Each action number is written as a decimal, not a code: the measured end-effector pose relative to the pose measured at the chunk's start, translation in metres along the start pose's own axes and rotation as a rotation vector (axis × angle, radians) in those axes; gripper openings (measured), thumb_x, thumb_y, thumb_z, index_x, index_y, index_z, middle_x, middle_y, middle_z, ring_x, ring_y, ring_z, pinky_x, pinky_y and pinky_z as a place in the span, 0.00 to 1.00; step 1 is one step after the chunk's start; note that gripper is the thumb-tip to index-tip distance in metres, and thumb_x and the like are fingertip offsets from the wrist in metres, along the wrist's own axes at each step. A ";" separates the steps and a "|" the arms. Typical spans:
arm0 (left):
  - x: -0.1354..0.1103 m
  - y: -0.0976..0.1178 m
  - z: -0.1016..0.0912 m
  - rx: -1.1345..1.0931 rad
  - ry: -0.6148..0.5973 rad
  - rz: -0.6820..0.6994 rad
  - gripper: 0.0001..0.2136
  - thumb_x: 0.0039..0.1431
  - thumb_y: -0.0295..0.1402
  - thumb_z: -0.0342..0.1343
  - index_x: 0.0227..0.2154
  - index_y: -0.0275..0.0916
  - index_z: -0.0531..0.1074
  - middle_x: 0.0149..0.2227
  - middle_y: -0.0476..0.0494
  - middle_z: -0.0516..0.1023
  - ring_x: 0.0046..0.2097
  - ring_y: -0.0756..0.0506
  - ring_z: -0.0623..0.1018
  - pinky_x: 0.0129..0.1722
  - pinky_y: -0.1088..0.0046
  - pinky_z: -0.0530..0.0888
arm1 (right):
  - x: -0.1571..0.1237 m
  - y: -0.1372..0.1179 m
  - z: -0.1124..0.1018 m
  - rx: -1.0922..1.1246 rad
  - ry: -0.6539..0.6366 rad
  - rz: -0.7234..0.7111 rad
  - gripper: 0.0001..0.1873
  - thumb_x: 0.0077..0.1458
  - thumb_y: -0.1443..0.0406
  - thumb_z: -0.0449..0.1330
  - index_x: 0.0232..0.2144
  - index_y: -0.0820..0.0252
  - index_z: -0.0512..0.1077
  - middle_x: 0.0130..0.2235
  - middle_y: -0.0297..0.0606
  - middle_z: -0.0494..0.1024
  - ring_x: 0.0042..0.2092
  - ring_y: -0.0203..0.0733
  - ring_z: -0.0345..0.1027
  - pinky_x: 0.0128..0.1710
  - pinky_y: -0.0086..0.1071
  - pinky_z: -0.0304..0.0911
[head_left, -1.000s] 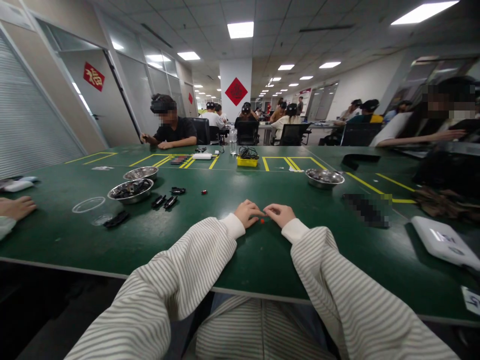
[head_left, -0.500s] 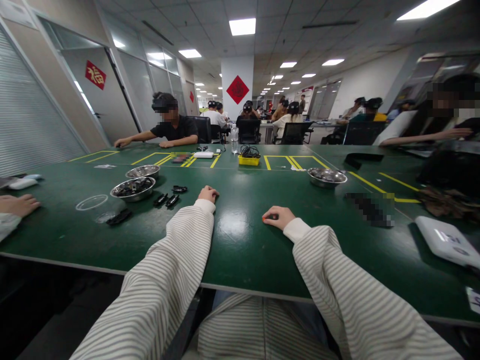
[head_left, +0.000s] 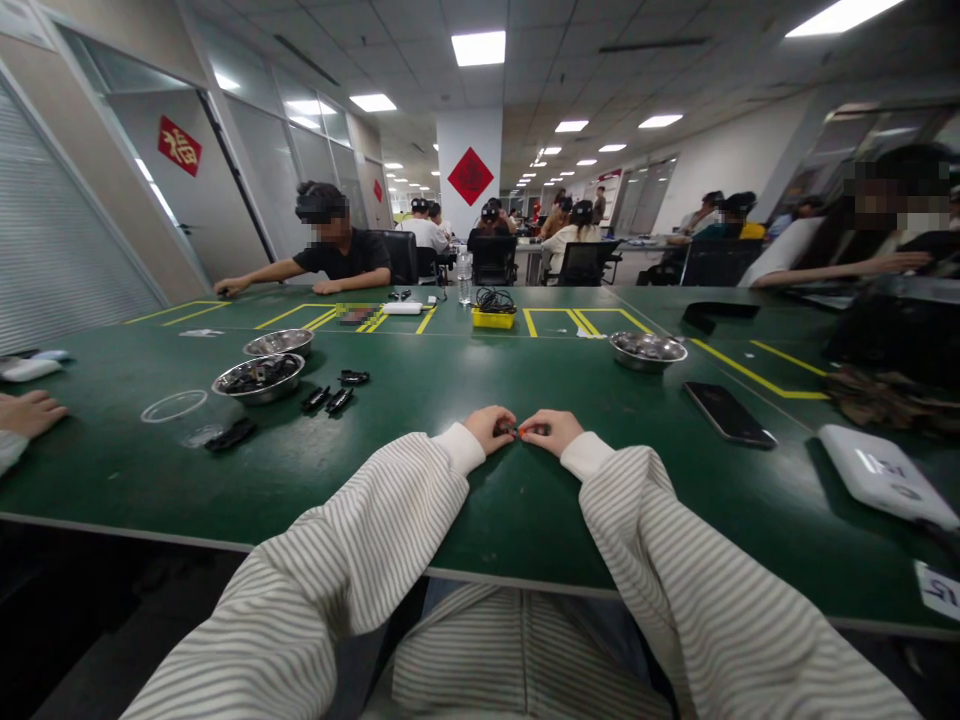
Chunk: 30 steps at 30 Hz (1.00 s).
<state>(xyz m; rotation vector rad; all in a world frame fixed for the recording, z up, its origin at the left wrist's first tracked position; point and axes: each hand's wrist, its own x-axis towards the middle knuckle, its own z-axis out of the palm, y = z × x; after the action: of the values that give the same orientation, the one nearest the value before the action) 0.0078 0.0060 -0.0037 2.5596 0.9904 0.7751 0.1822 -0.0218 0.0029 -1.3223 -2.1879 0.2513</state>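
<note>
Narrow grip on both sides: straight ahead at twelve o'clock from the seat, the left hand [head_left: 491, 428] curls its fingertips round a small dark piece [head_left: 503, 429], and the right hand [head_left: 553, 432] pinches a small orange piece [head_left: 523, 431]. Both pieces sit just above the desk [head_left: 525, 530], end facing end, very near each other. Whether they touch or are already joined is too small to tell, so the handling looks to me unfinished.

At ten to eleven o'clock, three black parts lie loose together on the desk, a first black part [head_left: 316, 400], a second black part [head_left: 340, 402] and a third black part [head_left: 354, 377]; whether these are complete cannot be told. Just beyond them to the left, a steel bowl [head_left: 259, 399] is heaped with dark pieces, so, by my judgement, plenty remains untouched. Close behind it stands another bowl [head_left: 307, 347], its contents unclear. Toward one o'clock, a third bowl [head_left: 649, 367] also holds pieces, well apart from both hands.
</note>
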 end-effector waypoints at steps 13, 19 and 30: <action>-0.001 0.010 -0.010 0.077 0.137 0.090 0.06 0.42 0.33 0.54 0.26 0.38 0.69 0.26 0.50 0.70 0.29 0.52 0.66 0.32 0.76 0.64 | -0.001 -0.008 0.000 0.386 0.109 0.149 0.10 0.35 0.63 0.59 0.24 0.64 0.71 0.24 0.37 0.74 0.25 0.34 0.66 0.27 0.27 0.63; -0.004 0.012 -0.012 0.047 0.216 0.157 0.07 0.45 0.34 0.52 0.26 0.37 0.68 0.25 0.49 0.69 0.28 0.53 0.65 0.31 0.77 0.65 | -0.001 -0.010 -0.001 0.495 0.134 0.141 0.09 0.34 0.62 0.59 0.21 0.63 0.71 0.24 0.37 0.74 0.26 0.36 0.67 0.28 0.28 0.64; -0.003 0.006 -0.008 0.028 0.169 0.198 0.10 0.45 0.33 0.52 0.32 0.37 0.67 0.26 0.50 0.67 0.28 0.53 0.66 0.32 0.78 0.65 | -0.001 -0.006 0.002 0.489 0.156 0.130 0.10 0.35 0.61 0.59 0.22 0.63 0.70 0.24 0.36 0.74 0.25 0.36 0.66 0.26 0.28 0.63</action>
<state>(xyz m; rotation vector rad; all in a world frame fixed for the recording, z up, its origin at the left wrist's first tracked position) 0.0044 -0.0002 0.0047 2.6813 0.8070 1.0524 0.1770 -0.0257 0.0037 -1.1580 -1.7616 0.6638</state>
